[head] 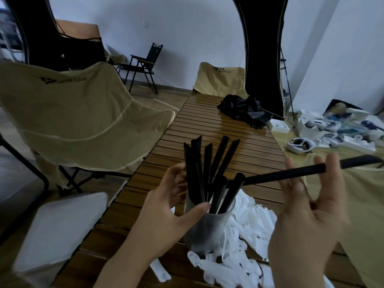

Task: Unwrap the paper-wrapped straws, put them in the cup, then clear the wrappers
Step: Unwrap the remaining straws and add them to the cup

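We are at the loading step: our right hand holds one bare black straw roughly level, pinched between thumb and the fingers behind it, with its near end just beside the tops of the straws already standing in the cup. Our left hand grips the grey cup near its rim, thumb across the front and fingers curled behind the bundle of straws, which fan upward and lean away from us. The cup stands on the slatted wooden surface, touching a heap of white paper wrappers that spreads to its right and in front of it.

We judge the unwrapping largely done, since we see no wrapped straw anywhere, though one could lie hidden under the heap. The next move calls for tipping the held straw upright and threading its lower end into a gap among the crowded ones while the left hand steadies the cup; the bundle is tight, so a push could nudge others out. After that, the wrappers remain to be gathered and cleared.
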Demonstrator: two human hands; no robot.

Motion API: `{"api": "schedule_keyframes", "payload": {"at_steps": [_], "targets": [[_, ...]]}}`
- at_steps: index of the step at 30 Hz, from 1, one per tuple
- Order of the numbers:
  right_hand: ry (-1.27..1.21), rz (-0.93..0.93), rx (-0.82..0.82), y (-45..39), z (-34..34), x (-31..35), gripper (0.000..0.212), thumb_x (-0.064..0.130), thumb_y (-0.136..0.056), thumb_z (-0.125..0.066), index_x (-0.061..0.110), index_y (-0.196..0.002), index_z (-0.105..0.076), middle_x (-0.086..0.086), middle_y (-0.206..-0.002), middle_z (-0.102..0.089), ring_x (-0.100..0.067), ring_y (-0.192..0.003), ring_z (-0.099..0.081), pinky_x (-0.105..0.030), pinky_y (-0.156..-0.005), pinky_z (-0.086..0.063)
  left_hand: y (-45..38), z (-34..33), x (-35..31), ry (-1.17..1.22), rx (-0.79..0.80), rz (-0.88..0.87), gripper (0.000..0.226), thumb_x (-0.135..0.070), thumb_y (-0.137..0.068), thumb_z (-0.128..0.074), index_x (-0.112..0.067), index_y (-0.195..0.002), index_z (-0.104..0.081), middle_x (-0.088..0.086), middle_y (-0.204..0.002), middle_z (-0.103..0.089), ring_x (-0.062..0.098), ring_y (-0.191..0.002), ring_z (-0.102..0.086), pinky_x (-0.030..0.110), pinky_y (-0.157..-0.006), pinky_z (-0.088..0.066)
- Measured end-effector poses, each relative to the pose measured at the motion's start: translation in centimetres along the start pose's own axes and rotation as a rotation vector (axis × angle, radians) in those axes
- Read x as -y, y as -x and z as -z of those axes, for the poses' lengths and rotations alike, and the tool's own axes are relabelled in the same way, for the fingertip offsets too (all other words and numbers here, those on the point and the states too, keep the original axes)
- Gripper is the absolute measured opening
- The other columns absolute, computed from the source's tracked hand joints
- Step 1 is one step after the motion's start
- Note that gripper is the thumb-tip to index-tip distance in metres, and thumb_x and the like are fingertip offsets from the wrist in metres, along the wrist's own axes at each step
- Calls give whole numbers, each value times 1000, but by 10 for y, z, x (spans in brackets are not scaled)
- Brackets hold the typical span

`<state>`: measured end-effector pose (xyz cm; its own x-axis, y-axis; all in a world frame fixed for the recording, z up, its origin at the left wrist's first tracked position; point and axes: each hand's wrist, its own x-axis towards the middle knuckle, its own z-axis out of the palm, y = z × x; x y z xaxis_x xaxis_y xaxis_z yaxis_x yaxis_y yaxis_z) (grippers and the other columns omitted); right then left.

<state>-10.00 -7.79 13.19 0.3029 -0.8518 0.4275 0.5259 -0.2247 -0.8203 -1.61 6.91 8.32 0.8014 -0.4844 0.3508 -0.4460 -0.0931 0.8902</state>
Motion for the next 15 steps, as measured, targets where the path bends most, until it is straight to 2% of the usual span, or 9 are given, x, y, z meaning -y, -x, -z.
{"api": "schedule_keyframes", "payload": {"at_steps": [2, 6, 8, 12, 15], "targets": [[-67, -80, -47, -1, 7, -10, 65, -16, -92, -43, 26, -142, -41, 11, -134, -49, -12, -107, -64, -33, -94, -51, 0, 0, 0, 0, -3, 8, 62, -29, -77, -75, -29, -129, -42, -17, -113, -65, 1, -106, -63, 17, -93, -49], [-42, -228, -71, -1, 3, -14, 67, -16, -87, -52, 27, -138, -47, 12, -122, -53, -6, -89, -69, -26, -85, -55, 0, 1, -1, -8, -19, 14, 60, -23, -78, -75, -33, -128, -43, -18, -109, -65, -1, -104, -63, 11, -88, -47], [-83, -307, -92, 0, 2, -16, 64, -19, -85, -52, 21, -136, -49, 3, -121, -55, -8, -85, -70, -27, -82, -56, 0, 2, -1, -6, -12, 14, 58, -22, -79, -74, -31, -128, -43, -18, -110, -66, -1, -105, -63, 11, -89, -47], [-176, -407, -106, -1, 4, -21, 55, -21, -80, -57, 7, -127, -53, -12, -102, -62, -22, -90, -71, -24, -73, -57, 1, 1, -1, -4, 5, 16, 60, -24, -80, -74, -30, -131, -43, -20, -114, -64, -1, -109, -61, 14, -93, -47], [-163, -441, -60, 0, 6, -25, 34, -10, -80, -65, 1, -112, -61, -16, -89, -63, -27, -86, -71, -26, -71, -57, 0, 2, -1, -12, 2, 10, 58, -22, -80, -73, -31, -130, -44, -19, -113, -64, -1, -108, -61, 13, -91, -47]]}}
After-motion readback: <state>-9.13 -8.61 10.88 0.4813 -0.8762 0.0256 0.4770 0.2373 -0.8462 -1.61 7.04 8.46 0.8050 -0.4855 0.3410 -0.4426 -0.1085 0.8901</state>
